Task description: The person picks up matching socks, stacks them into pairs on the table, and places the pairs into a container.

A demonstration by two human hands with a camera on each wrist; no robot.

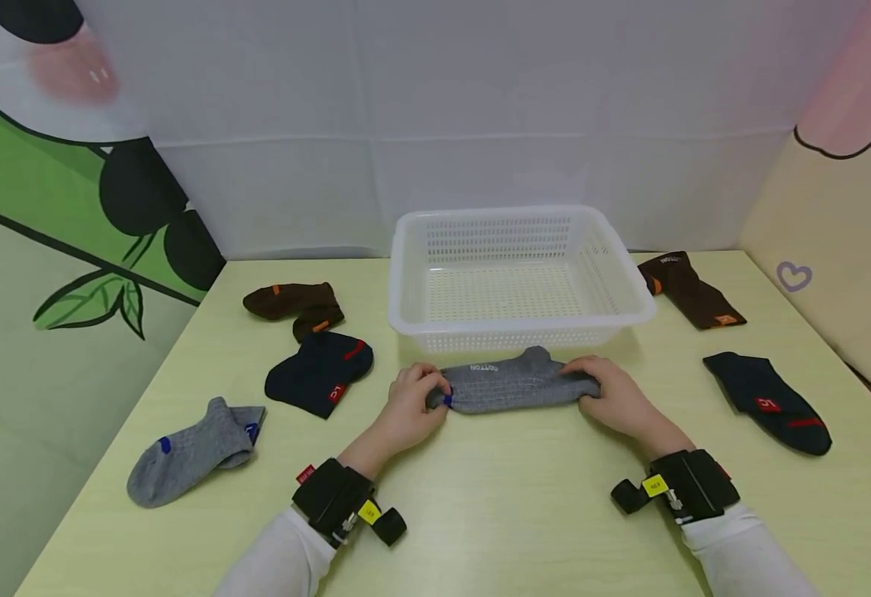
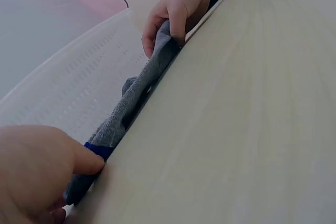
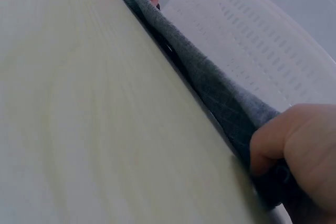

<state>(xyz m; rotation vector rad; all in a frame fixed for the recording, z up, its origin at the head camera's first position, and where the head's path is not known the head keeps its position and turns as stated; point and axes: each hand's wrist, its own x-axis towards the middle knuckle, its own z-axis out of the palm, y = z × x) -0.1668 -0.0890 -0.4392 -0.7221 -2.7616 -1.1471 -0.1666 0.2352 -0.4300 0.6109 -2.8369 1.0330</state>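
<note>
A grey sock (image 1: 510, 385) with "COTTON" lettering and a blue patch lies stretched sideways just in front of the white basket. My left hand (image 1: 413, 406) pinches its left end by the blue patch, thumb on the near side. At the opposite end, my right hand (image 1: 615, 394) grips the fabric between thumb and fingers. From the left wrist view, the grey sock (image 2: 139, 95) runs as a narrow band between both hands, slightly lifted off the table mid-length. The right wrist view shows my right thumb (image 3: 270, 142) pressed against the sock's near side.
Behind the sock stands a white perforated basket (image 1: 521, 322). To the left lie a brown sock (image 1: 286, 300), a black sock (image 1: 308, 373) and another grey sock (image 1: 189, 456). Another brown sock (image 1: 693, 290) and another black sock (image 1: 764, 402) lie on the right of the table (image 1: 510, 514).
</note>
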